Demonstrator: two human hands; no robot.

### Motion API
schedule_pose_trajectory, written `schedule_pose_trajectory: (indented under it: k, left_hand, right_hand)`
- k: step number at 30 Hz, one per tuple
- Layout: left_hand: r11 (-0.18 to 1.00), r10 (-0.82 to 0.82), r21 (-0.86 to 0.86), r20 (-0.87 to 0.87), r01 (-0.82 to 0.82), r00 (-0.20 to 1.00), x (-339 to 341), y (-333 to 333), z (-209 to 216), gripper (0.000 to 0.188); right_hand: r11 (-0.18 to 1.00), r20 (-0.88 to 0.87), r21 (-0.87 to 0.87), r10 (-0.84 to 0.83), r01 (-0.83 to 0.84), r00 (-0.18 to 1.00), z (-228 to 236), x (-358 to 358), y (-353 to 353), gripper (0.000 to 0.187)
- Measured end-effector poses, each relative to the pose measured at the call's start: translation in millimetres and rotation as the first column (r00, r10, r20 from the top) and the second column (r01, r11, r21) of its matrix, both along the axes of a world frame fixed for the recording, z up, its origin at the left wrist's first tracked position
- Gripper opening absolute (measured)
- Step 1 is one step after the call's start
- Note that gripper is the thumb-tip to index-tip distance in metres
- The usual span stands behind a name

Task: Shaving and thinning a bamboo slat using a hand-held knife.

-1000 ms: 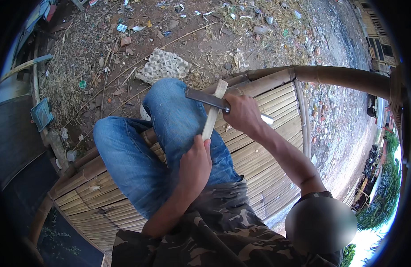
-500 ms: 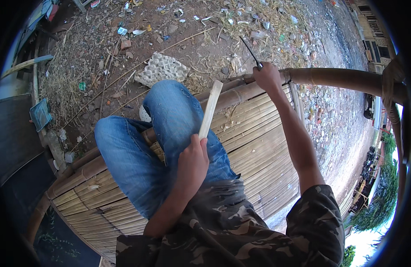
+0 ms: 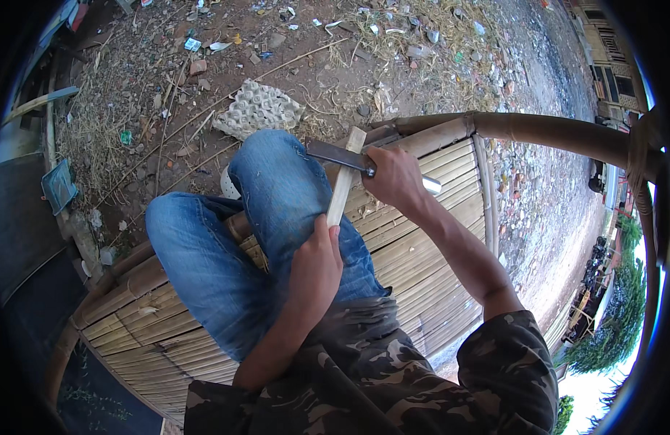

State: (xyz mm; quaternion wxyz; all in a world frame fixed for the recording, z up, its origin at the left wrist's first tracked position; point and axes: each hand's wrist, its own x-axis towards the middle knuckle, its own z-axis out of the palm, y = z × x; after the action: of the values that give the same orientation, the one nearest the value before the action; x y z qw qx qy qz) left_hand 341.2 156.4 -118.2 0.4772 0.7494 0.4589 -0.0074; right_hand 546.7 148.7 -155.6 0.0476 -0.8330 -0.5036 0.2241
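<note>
Right hand (image 3: 396,177) wrapped tight around the handle of a large knife (image 3: 338,156), left hand (image 3: 317,272) closed on the lower end of a wooden strip (image 3: 342,192): neither is free. Biggest around them is the littered dirt ground (image 3: 335,87), then the bamboo-slat platform (image 3: 429,268) under the person's bent legs in blue jeans (image 3: 280,177). Beyond the platform's far edge, bordered by a stout bamboo rail (image 3: 545,129), a grey moulded-pulp egg tray (image 3: 259,109) lies on the dirt. The knife crosses the strip near its upper end, its tip pointing toward the right knee; whether the edge bites or merely rests cannot be told. The strip slants upward from the left hand, beside the right thigh and toward that far edge; what braces it, if anything, is unclear. Smallest is a pale scrap (image 3: 147,310) near the platform's left side. Judging from this arrangement, a blade glancing off the wood could reach the knee, or run down the strip to the left thumb; a loose grip could let the strip twist, and too deep an angle could split it or jam the steel.
</note>
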Motion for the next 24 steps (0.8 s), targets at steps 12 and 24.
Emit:
schedule_pose_trajectory:
  k: [12, 24]
  left_hand:
    - [1.000, -0.016, -0.007, -0.013, 0.016, 1.000, -7, -4, 0, 0.023]
    - [1.000, 0.014, 0.008, 0.059, -0.014, 0.998, -9, -4, -3, 0.020]
  right_hand:
    - [0.994, -0.053, -0.092, 0.062, -0.066, 0.997, 29, -4, -2, 0.015]
    - [0.990, -0.106, -0.033, 0.134, -0.138, 0.985, 19, -13, -14, 0.013]
